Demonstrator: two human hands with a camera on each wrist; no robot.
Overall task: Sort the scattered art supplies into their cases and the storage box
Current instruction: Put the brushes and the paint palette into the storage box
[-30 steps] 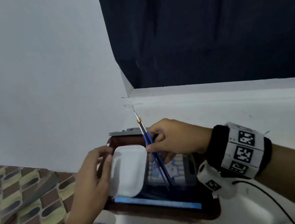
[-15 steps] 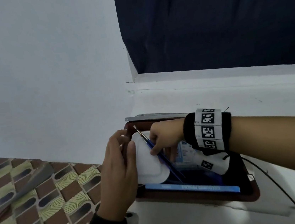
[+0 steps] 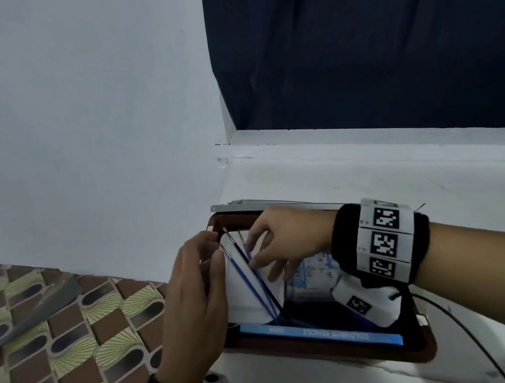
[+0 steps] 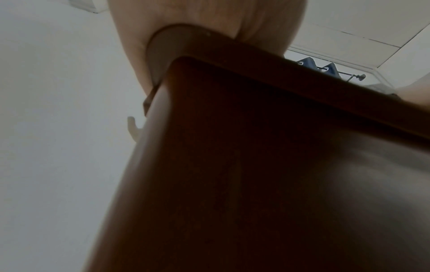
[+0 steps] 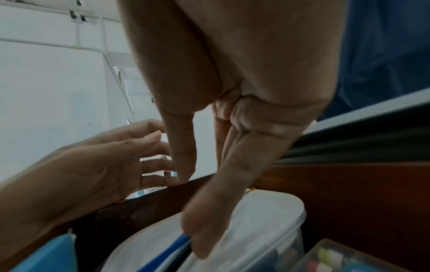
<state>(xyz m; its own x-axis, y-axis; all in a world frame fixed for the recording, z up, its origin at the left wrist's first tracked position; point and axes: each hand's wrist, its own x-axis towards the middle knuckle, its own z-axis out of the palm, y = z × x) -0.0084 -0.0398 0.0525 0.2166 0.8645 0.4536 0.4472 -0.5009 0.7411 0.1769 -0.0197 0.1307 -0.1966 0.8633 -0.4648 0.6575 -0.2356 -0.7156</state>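
A brown storage box sits on a white ledge. Inside it at the left lies a white plastic case, and three thin brushes lie fanned across its lid. My right hand reaches in from the right with loose, fairly straight fingers touching the brushes. In the right wrist view its thumb rests on a blue brush handle on the white case. My left hand is at the box's left rim, fingers relaxed beside the white case. A blue pencil case lies along the front.
A clear case with small items lies under my right wrist. A flat grey thing lies behind the box. Patterned flooring with a grey strip lies to the left. A dark curtain hangs behind, and a cable trails from my right wrist.
My right hand pinched the brushes upright before. They now lie spread on the white case and its fingers have loosened. My left hand has shifted up to the box's left rim.
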